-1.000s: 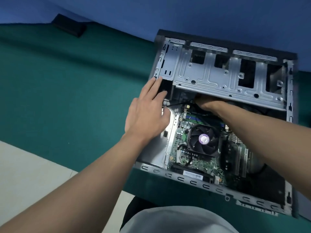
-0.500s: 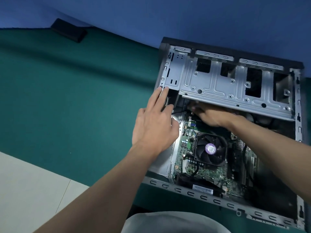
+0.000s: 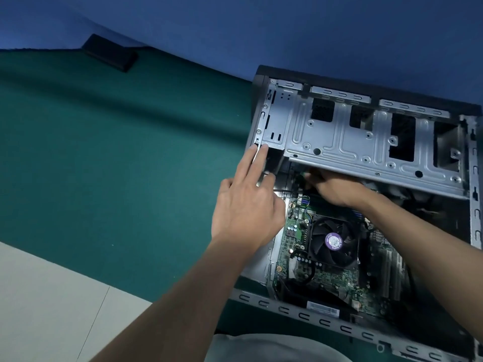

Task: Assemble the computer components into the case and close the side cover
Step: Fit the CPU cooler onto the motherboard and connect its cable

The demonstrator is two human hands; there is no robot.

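An open computer case (image 3: pixel 324 321) lies on its side on a green table. Inside sits a green motherboard (image 3: pixel 295 241) with a black cooler fan (image 3: pixel 334 240). A silver drive cage (image 3: pixel 339 145) spans the case's far half. My left hand (image 3: pixel 245 205) rests with straight fingers on the case's left edge, fingertips at the cage's corner. My right hand (image 3: pixel 337 188) reaches under the cage's front lip. Its fingertips are in shadow, so what they touch is hidden.
A black rectangular object (image 3: pixel 109 52) lies at the far left of the green tabletop (image 3: pixel 117 165). A blue wall stands behind the table. Pale floor (image 3: pixel 47 304) shows below the table's near edge.
My right hand has shifted slightly left under the drive cage. My left hand keeps its place on the case edge. The camera view has tilted down.
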